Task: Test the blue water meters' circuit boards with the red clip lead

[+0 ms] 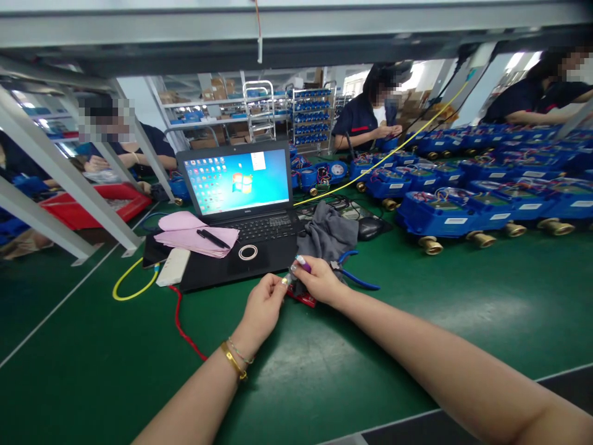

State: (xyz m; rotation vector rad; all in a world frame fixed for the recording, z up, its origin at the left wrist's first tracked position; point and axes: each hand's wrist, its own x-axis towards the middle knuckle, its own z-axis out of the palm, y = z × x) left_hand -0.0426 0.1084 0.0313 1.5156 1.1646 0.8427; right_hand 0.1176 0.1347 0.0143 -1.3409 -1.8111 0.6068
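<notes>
Just in front of the laptop, my two hands meet over the green table. Between finger and thumb, my left hand (266, 301) pinches something small, greyish and mostly hidden. My right hand (319, 281) is closed on a small purple and white pen-like tube (303, 264), whose white end points up and away. Under my fingers lies a flat red piece (303, 300), partly covered. A dark grey cloth (328, 232) is bunched right behind my right hand. Blue-handled pliers (359, 281) rest beside it.
The open laptop (250, 232) carries pink paper (197, 238) and a black pen (212, 239). Left of it are a white box (173, 267), a yellow cable (134, 298) and a red cord (180, 318). Rows of blue meter housings (438, 213) stand right. Several co-workers sit beyond.
</notes>
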